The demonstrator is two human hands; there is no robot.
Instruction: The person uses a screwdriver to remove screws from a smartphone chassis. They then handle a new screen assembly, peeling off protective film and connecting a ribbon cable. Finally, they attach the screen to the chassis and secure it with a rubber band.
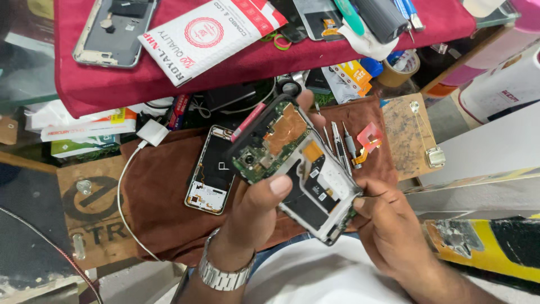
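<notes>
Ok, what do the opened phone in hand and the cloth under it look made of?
Opened phone: seemingly a pale plastic or metal frame, matte, with a green circuit board and shiny copper-coloured foil. Cloth: brown fabric, probably suede-like or microfibre; it looks soft, napped and unreflective.

Brown cloth (163,197) with a phone back frame (209,170), screwdrivers (343,143); red cloth (101,79) above.

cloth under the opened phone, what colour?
Brown cloth, seen in the head view, below the opened phone in the left hand.

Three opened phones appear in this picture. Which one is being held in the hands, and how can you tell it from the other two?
The opened phone with the exposed circuit board, gripped by the left hand with the right hand at its lower end. The others lie flat: one on the brown cloth, one on the red cloth.
</notes>
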